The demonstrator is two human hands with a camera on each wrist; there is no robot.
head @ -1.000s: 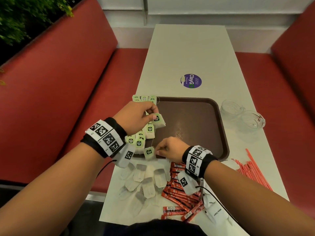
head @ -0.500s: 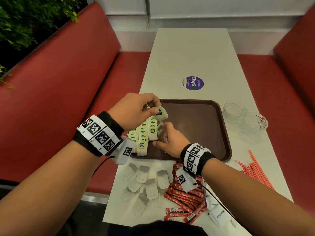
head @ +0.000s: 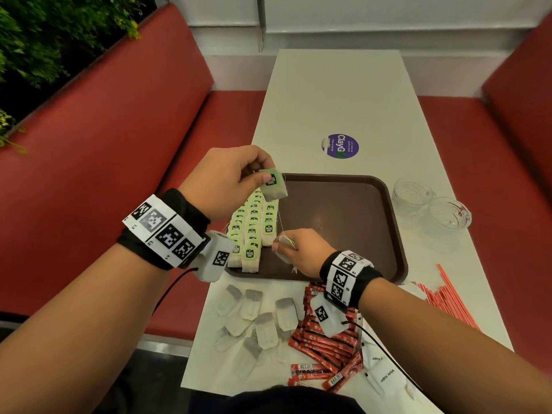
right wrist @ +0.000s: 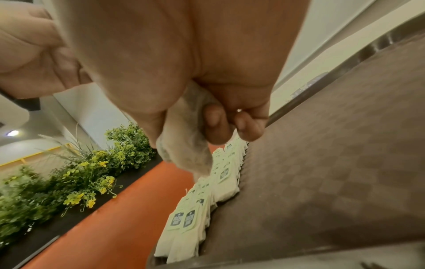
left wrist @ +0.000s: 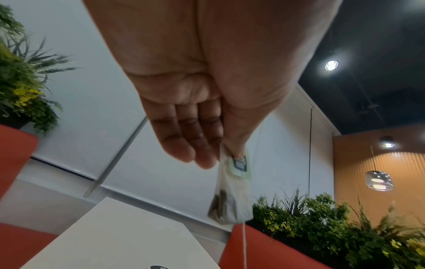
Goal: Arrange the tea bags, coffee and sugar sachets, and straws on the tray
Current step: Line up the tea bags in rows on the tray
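A person's left hand (head: 230, 180) pinches a green-tagged tea bag (head: 273, 186) above rows of tea bags (head: 254, 231) on the brown tray (head: 343, 222). The right hand (head: 298, 252), fingers curled, clutches another tea bag (right wrist: 186, 145) over the tray's near edge.

White table (head: 334, 94) — tray (head: 397, 234), sachets (head: 325, 345)

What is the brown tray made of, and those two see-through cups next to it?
The tray looks like hard plastic: dull brown, with a fine checkered texture in the right wrist view and a moulded raised rim. The cups look like glass or clear plastic; they are see-through with shiny highlights, and the pictures cannot settle which.
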